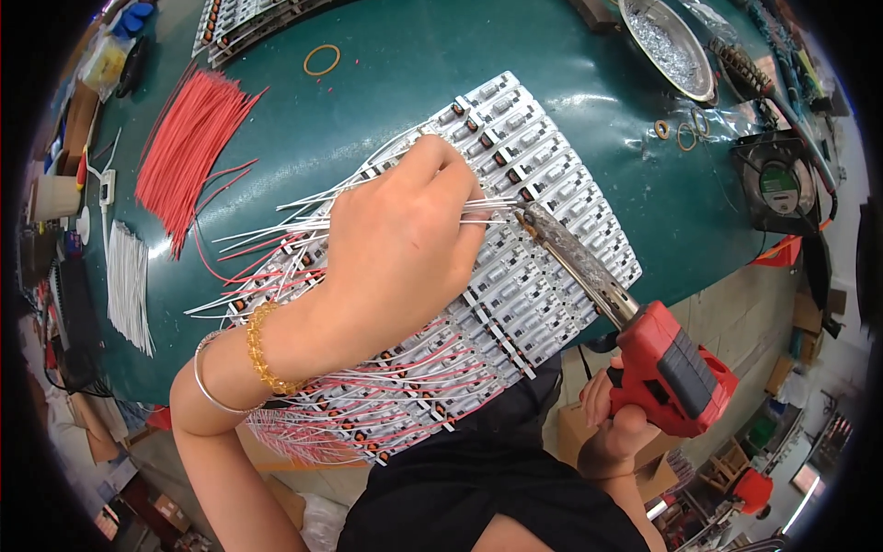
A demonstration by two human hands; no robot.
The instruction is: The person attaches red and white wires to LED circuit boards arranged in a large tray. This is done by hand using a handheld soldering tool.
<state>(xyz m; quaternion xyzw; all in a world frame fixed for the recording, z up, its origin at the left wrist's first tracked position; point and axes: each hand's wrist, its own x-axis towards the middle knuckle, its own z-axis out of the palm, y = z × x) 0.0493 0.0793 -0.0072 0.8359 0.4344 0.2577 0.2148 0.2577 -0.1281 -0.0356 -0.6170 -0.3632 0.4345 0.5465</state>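
A large panel of small white circuit boards [559, 193] lies on the green table, with red and white wires trailing off it. Over its middle my left hand [405, 225] is closed on a bundle of white wires [489, 204], whose ends stick out to the right past my fingers. My right hand [618, 428], low on the right, grips a red soldering gun [670, 368]. The gun's long tip [526, 219] reaches up left to the wire ends; whether it touches them I cannot tell. My left fingertips are partly hidden behind the hand.
A pile of red wires [195, 147] and a smaller pile of white wires [129, 285] lie left on the green table [368, 97]. A metal dish of silvery scraps [664, 51] and a black fan [778, 184] sit at the right. More boards [253, 26] lie at the far edge.
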